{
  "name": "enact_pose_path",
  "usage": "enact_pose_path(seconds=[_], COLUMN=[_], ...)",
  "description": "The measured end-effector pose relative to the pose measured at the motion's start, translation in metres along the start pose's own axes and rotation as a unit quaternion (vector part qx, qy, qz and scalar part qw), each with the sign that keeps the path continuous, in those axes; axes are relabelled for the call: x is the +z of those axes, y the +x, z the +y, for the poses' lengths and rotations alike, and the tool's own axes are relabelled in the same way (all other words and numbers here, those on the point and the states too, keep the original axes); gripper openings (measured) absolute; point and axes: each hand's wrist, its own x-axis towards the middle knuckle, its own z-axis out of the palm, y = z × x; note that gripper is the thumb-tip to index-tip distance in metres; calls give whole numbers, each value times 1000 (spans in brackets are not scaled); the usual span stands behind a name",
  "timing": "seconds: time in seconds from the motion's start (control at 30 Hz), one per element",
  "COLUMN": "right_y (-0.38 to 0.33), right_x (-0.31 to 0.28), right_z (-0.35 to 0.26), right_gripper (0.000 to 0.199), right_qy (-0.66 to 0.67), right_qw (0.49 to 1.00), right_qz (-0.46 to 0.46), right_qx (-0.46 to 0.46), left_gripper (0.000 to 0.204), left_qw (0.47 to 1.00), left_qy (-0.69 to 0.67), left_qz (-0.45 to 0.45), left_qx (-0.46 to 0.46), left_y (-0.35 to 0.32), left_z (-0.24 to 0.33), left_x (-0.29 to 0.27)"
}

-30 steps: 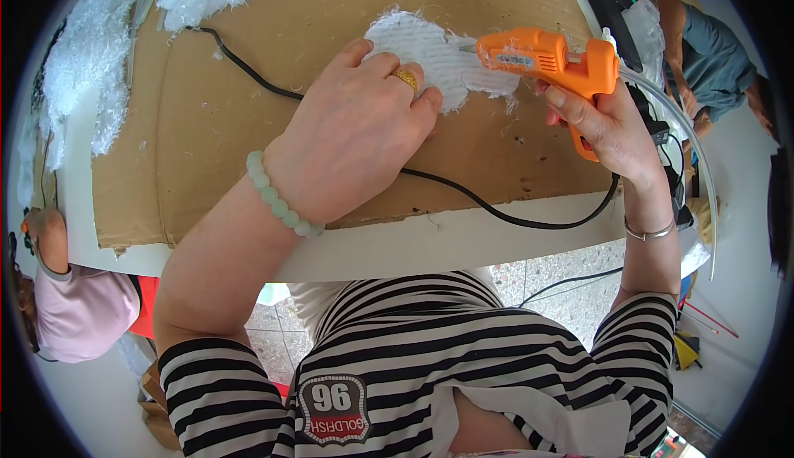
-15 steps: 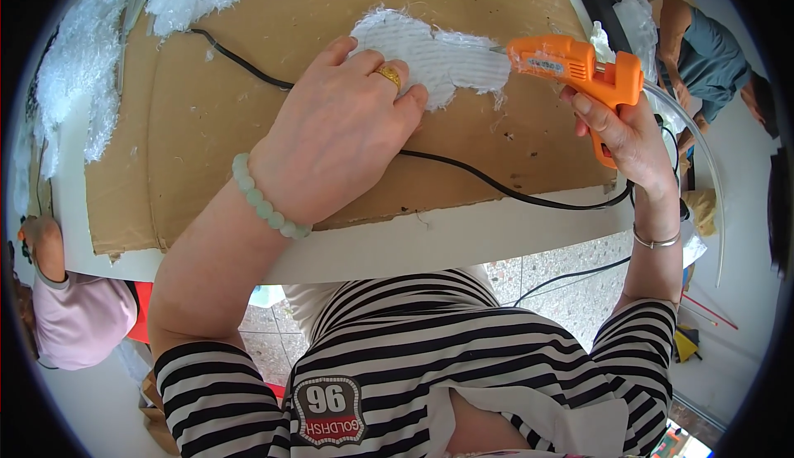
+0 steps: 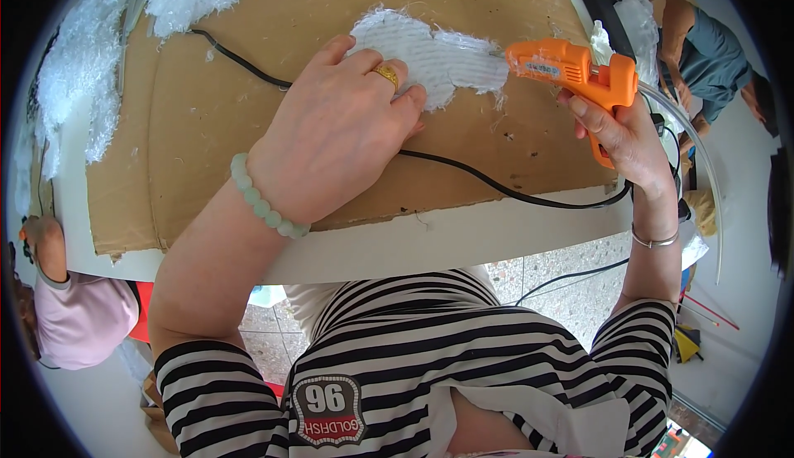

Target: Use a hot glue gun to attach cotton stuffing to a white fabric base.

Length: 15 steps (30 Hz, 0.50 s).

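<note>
The left hand reaches in from the near left, palm down, its fingers bent and slightly spread over the near left edge of a flat white fibrous piece with a rounded left part and a narrower right end. Its thumb and some fingertips are partly hidden, so I cannot tell whether they pinch the piece or only press it.

The right hand, wrist raised, has its fingers wrapped around the handle of an orange plastic glue gun. The nozzle points left at the piece's narrow end; whether it touches is hard to make out.

The piece lies on a brown cardboard sheet covering the white table. A black cable passes out of sight beneath the left forearm. At the far left, shaggy white fibrous material is cut off by the dark rim. At the far right, a crumpled clear plastic bag has contents I cannot discern.
</note>
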Motion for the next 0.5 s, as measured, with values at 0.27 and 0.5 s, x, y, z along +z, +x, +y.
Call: enact_pose_path(seconds=[0.27,0.5], right_y=[12,28], right_x=[10,19], right_z=[-7,-23], right_gripper=[33,31], right_qy=[18,-23], right_qw=[999,997], right_qz=[-29,-62], right_qx=[-34,-30], left_gripper=[24,16], left_qw=[999,1000], left_qy=[1,-6], left_qz=[-33,-6], left_qx=[-9,-4], left_y=[-1,-1], left_z=[-1,-2], left_x=[-2,0])
